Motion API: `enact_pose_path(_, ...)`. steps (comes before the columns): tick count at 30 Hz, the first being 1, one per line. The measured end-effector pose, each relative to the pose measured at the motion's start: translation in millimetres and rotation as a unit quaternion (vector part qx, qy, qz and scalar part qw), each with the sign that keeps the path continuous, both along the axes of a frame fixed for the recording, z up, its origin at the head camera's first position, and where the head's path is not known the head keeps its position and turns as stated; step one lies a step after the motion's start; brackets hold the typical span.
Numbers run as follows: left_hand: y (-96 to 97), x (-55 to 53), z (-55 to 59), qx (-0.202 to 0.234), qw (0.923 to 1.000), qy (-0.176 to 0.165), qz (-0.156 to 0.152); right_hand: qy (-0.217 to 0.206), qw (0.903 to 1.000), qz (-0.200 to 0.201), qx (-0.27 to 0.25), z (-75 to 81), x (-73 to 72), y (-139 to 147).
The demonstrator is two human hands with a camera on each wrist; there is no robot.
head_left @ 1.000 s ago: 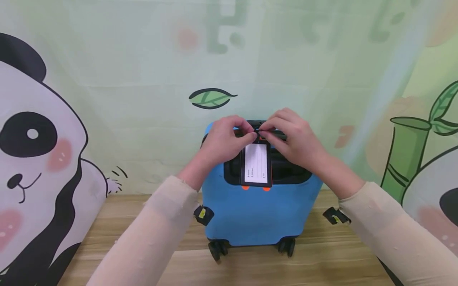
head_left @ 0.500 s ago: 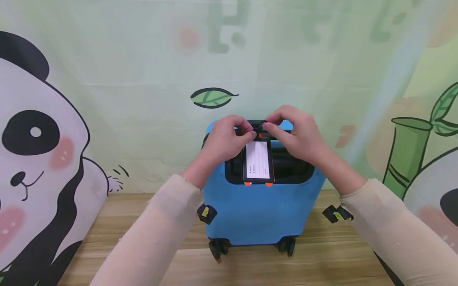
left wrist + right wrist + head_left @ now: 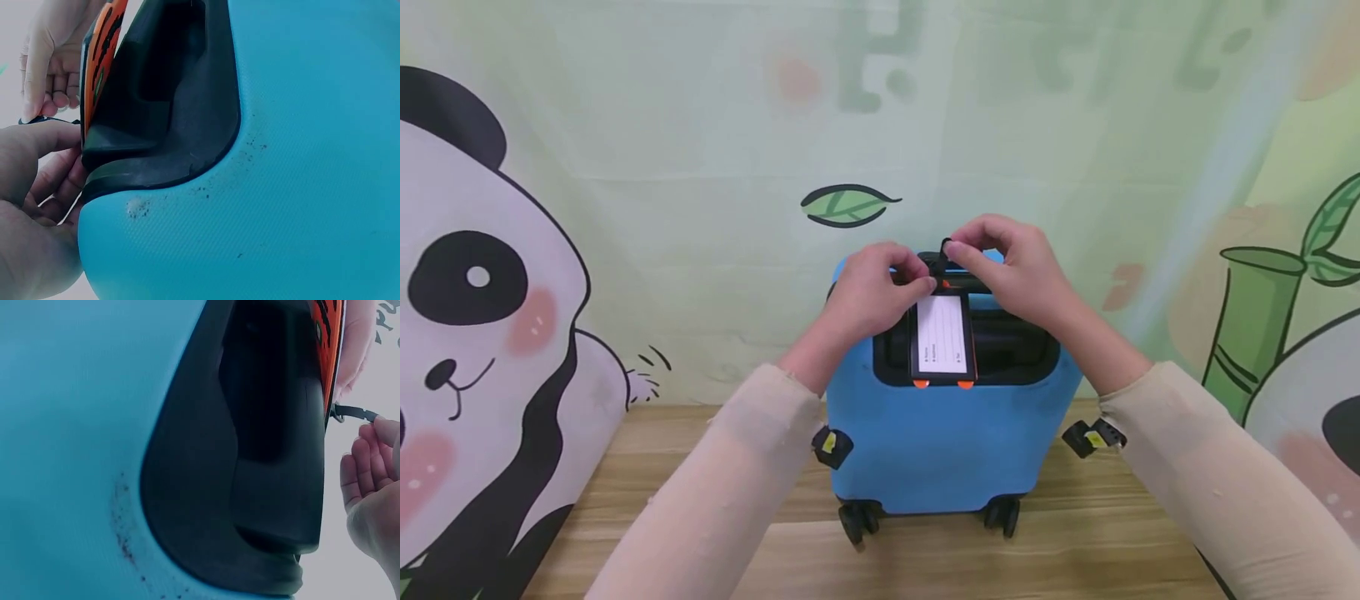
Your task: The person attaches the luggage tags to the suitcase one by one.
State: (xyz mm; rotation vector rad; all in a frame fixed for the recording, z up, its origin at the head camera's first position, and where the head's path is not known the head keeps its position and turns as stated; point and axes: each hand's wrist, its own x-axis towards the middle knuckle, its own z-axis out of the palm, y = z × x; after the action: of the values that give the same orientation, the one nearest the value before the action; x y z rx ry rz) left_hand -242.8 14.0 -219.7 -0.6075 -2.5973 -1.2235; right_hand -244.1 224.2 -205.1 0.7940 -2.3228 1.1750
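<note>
A luggage tag (image 3: pixel 942 335) with a white write-on card hangs at the top of a blue suitcase (image 3: pixel 940 442). Its orange back (image 3: pixel 103 59) with black markings shows in the left wrist view. My left hand (image 3: pixel 874 290) pinches the tag's upper end, where the strap joins it; the exact contact is partly hidden. Between thumb and forefinger, my right hand (image 3: pixel 1021 268) holds the free end of the tag's black strap (image 3: pixel 942 257), raised above the suitcase top. From the right wrist, that strap (image 3: pixel 357 413) runs through a small metal buckle (image 3: pixel 337 413).
The suitcase stands upright on its black wheels (image 3: pixel 1002 517) on a wood-grain surface (image 3: pixel 917 567). Its black handle recess (image 3: pixel 1015 354) lies behind the tag. A green backdrop (image 3: pixel 700 208) with pandas and bamboo rises close behind.
My right hand has moved up and away from the left, drawing the strap end upward. The left hand stays nearly in place at the tag's top.
</note>
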Motion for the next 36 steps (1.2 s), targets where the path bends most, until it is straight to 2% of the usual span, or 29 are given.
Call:
enact_pose_path(7, -0.2, -1.8, -2.9, 0.012, 0.9999, 0.004, 0.008, -0.014, 0.9999, 0.000, 0.000, 0.6, -0.6, -1)
enact_pose_path(12, -1.0, -1.0, -2.4, 0.013, 0.9999, 0.005, 0.007, -0.009, 0.9999, -0.010, -0.003, 0.7, -3.8, -4)
enact_pose_path(15, -1.8, 0.9, -2.0, 0.016, 0.9998, 0.002, 0.008, 0.019, 0.9993, -0.033, 0.006, -0.3, -8.1, -6)
enact_pose_path(18, -2.1, 1.6, -2.3, 0.019, 0.9998, 0.007, 0.007, 0.073, 0.9959, -0.049, 0.022, -2.4, -11.4, -7)
enact_pose_path(22, -0.5, 1.8, -3.9, 0.018, 0.9997, 0.016, 0.005, 0.162, 0.9840, -0.045, 0.057, -6.9, -10.5, -5)
enact_pose_path(25, 0.3, 2.0, -4.9, 0.018, 0.9996, 0.021, 0.007, 0.210, 0.9731, -0.031, 0.088, -11.1, -8.1, -3)
enact_pose_path(29, 0.2, 2.7, -5.5, 0.022, 0.9995, 0.022, 0.012, 0.232, 0.9665, -0.021, 0.107, -15.3, -4.9, -1)
enact_pose_path(36, -0.1, 3.1, -5.9, 0.026, 0.9993, 0.022, 0.014, 0.234, 0.9664, -0.018, 0.105, -17.2, -2.0, -1)
